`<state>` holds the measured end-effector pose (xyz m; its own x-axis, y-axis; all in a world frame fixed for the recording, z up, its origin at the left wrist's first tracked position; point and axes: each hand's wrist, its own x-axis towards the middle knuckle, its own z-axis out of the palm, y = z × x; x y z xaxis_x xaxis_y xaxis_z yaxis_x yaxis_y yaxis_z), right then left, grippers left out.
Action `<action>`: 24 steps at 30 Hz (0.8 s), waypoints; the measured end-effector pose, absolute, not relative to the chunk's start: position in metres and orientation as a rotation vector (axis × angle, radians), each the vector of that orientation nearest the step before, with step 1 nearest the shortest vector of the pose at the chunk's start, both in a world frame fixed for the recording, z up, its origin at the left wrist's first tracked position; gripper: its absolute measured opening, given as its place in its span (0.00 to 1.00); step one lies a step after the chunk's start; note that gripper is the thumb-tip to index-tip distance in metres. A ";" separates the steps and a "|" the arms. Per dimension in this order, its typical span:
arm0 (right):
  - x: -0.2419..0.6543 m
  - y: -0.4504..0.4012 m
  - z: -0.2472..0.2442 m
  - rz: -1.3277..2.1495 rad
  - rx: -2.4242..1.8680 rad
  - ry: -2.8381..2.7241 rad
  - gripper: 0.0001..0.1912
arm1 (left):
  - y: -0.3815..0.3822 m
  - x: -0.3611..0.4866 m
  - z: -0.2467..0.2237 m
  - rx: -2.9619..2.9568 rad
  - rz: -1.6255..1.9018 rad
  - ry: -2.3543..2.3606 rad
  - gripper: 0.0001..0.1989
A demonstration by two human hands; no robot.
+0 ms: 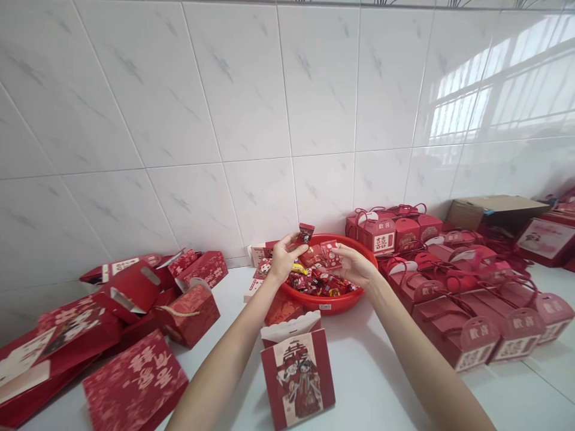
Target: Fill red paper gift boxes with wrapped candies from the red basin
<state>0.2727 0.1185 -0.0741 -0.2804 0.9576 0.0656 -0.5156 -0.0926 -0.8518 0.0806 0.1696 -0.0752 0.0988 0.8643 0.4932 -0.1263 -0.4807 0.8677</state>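
I read the current step as handling of wrapped sweets above the red basin (330, 305). Left hand (283, 260): finger and thumb pinched closed on a dark red packet (306, 233), raised over the basin's near-left area. Right hand (358, 267): fingers nearly closed, gripping a patterned packet (331, 255) by its right edge. I see the patterned packet's long axis running roughly upright, slightly tilted, its printed face toward my view. The printed box (298, 377) stands in front of the basin, picture panel facing me.
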 end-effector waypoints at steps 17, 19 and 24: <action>0.246 0.050 -0.030 1.274 -0.486 -1.287 0.16 | 0.075 0.052 -0.028 1.471 1.512 0.818 0.13; 0.248 0.042 -0.024 1.259 -0.459 -1.298 0.15 | 0.069 0.049 -0.026 1.460 1.473 0.892 0.12; 0.242 0.030 -0.022 1.193 -0.490 -1.378 0.13 | 0.046 0.047 -0.024 1.560 1.382 0.865 0.15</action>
